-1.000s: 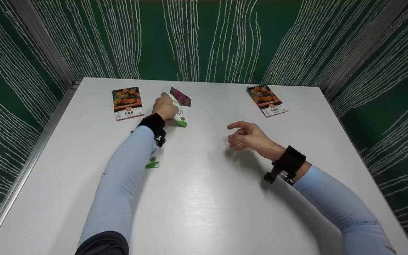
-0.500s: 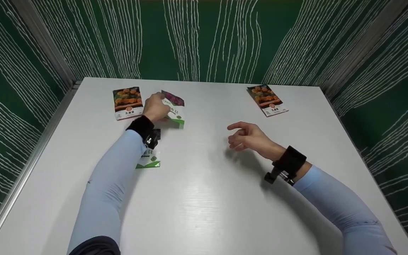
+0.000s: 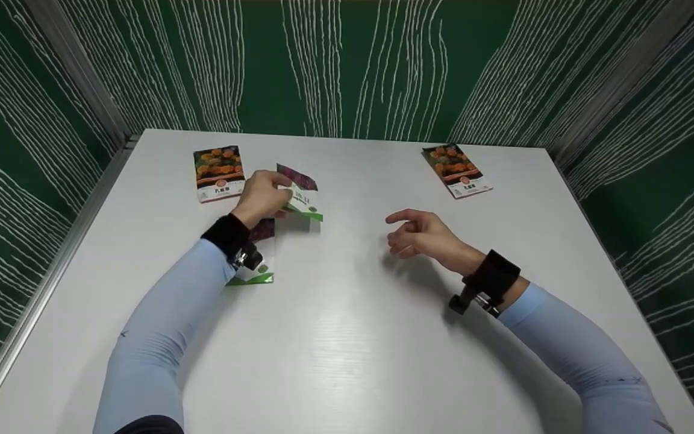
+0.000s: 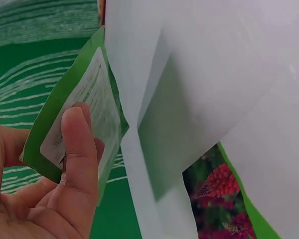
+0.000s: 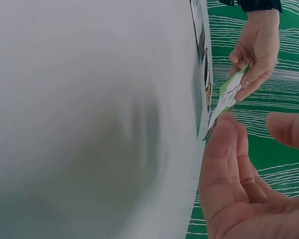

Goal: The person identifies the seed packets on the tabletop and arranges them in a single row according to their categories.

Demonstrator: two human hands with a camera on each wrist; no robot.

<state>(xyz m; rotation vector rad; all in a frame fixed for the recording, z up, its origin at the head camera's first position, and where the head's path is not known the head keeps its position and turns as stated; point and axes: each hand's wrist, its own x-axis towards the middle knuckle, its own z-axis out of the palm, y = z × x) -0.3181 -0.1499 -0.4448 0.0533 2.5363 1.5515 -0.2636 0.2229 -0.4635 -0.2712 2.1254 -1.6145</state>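
My left hand (image 3: 264, 196) pinches the left edge of a seed packet (image 3: 305, 201) with a purple-red flower picture, white middle and green bottom edge. In the left wrist view the green-bordered back of this packet (image 4: 84, 104) shows between thumb and fingers, raised off the table with its shadow below. A second packet of the same kind (image 3: 262, 265) lies on the table, partly covered by my left wrist. My right hand (image 3: 420, 234) hovers over the table to the right, fingers loosely bent, holding nothing; the right wrist view shows its thumb apart from the fingers (image 5: 222, 159).
Two seed packets with orange flowers lie on the white table (image 3: 347, 337): the left one (image 3: 219, 173) close beside my left hand, the right one (image 3: 456, 170) near the back right. Green walls with white streaks (image 3: 383, 72) enclose the table's back and sides.
My left hand has lifted the purple-flower packet and drawn it back toward me, its wrist shifting left and uncovering more of the packet below. The right hand has stayed in place.
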